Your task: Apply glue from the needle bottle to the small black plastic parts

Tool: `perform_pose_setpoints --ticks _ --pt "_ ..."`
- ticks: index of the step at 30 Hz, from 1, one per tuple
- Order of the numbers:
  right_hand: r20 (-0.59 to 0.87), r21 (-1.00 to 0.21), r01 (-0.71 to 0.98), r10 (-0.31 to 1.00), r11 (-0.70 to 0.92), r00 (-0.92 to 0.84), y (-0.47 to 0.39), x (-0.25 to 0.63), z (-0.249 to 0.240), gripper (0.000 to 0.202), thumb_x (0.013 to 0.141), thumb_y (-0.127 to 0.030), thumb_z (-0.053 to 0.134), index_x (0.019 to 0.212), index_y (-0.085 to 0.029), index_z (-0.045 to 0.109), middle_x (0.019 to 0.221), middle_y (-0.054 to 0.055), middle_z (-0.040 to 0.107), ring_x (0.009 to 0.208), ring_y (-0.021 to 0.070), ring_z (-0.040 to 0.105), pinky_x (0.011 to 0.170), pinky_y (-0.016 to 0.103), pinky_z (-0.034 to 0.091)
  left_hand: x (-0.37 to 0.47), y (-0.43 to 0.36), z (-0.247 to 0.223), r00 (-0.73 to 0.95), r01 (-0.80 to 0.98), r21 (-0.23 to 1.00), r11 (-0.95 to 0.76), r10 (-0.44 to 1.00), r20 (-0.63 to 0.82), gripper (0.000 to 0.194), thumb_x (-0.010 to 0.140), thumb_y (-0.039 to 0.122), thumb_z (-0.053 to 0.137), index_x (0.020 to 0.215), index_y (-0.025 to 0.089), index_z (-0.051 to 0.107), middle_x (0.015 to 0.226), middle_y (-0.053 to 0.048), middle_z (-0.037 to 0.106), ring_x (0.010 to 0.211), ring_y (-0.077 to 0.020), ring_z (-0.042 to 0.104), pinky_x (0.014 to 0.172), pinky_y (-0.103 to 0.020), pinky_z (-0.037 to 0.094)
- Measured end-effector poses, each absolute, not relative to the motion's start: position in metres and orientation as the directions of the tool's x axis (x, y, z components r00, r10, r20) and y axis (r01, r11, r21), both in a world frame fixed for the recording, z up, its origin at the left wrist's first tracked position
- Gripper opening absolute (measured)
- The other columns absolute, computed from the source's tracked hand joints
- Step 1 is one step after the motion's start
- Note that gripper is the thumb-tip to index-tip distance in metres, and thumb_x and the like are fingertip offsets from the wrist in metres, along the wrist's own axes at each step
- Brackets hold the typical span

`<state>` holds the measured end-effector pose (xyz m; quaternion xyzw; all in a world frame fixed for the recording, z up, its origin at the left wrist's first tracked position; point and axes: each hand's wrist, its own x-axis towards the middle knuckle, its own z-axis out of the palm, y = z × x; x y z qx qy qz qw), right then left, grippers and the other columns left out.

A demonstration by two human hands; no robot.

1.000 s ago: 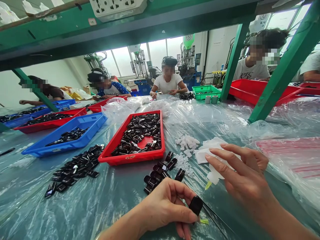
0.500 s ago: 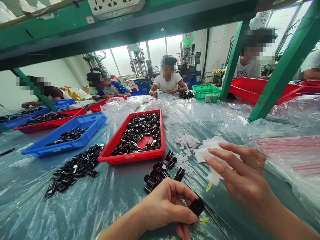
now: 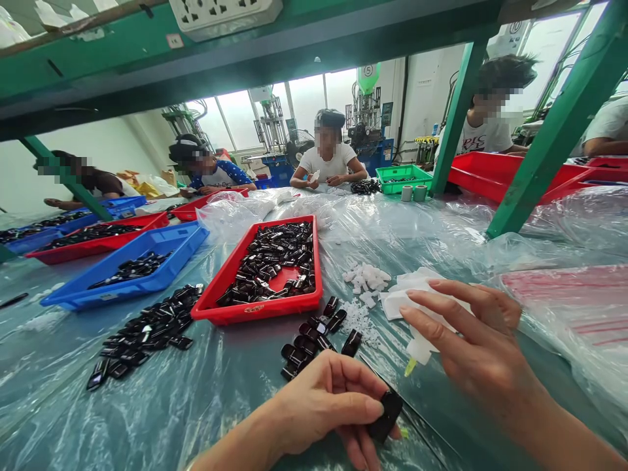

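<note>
My left hand (image 3: 338,405) pinches a glossy black plastic piece (image 3: 386,415) between thumb and fingers, low in the middle of the view. A small yellow-green tip (image 3: 405,433) shows just beyond it, partly hidden. My right hand (image 3: 481,347) is at the right, its fingers stretched over a small white bottle (image 3: 420,348) with a yellow-green nozzle (image 3: 410,367) pointing down to the left. The bottle seems to be gripped; my thumb and most of its body are hidden. A white cloth or tissue (image 3: 395,304) lies behind these fingers. Several loose black pieces (image 3: 307,343) lie beyond my left hand.
A red tray (image 3: 258,313) of black pieces stands ahead, with a blue tray (image 3: 118,291) to its left. A black pile (image 3: 147,333) and white bits (image 3: 366,279) lie nearby. Thin dark rods (image 3: 426,428) lie between my hands. Green frame posts (image 3: 554,124) rise at right; people sit across.
My left hand has turned the black piece, so more of its flat side shows and its thumb lies higher. My right hand has barely moved.
</note>
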<state>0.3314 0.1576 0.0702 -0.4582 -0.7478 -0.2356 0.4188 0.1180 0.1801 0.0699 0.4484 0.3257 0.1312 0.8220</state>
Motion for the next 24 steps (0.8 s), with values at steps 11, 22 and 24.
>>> perform_pose_setpoints --ticks 11,22,24 --pt "0.869 -0.019 0.897 0.452 0.442 -0.204 0.1574 0.3311 0.0704 0.036 0.098 -0.003 0.032 0.098 -0.023 0.062 0.103 0.002 0.066 0.103 0.0253 0.055 0.083 0.046 0.031 0.1178 0.1816 0.0676 0.740 0.004 0.794 0.608 0.532 -0.411 0.035 0.057 0.014 0.080 0.089 0.012 0.067 0.074 -0.001 0.066 0.050 -0.0154 0.067 0.039 -0.014 0.050" --pt "0.856 0.040 0.894 0.445 0.447 -0.261 0.1571 0.3334 0.0667 0.030 0.096 -0.003 0.038 0.104 -0.021 0.061 0.106 0.003 0.065 0.103 0.0273 0.055 0.083 0.047 0.031 0.1195 0.1793 0.0676 0.689 0.134 0.843 0.521 0.562 -0.457 0.031 0.052 0.018 0.083 0.069 0.012 0.058 0.042 0.002 0.059 0.032 -0.0100 0.054 0.031 -0.013 0.040" --pt "0.853 0.044 0.890 0.446 0.454 -0.270 0.1578 0.3341 0.0653 0.030 0.096 -0.003 0.039 0.104 -0.021 0.061 0.106 0.003 0.065 0.104 0.0273 0.055 0.083 0.046 0.031 0.1195 0.1790 0.0681 0.688 0.135 0.846 0.515 0.566 -0.454 0.031 0.052 0.019 0.083 0.068 0.012 0.058 0.043 0.002 0.059 0.032 -0.0100 0.054 0.031 -0.013 0.040"
